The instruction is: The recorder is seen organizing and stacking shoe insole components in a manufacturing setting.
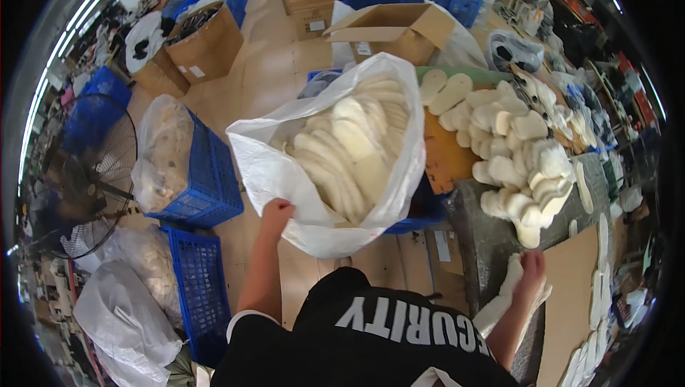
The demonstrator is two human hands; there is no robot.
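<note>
both hands outstretched, gripping

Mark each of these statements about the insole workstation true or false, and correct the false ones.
1. The left hand grips the rim of the white sack. True.
2. The sack is empty. False: it is full of cream insoles.
3. The right hand holds a stack of insoles. True.
4. The crates on the floor are red. False: they are blue.
5. Loose insoles are piled on the worktable. True.
</note>
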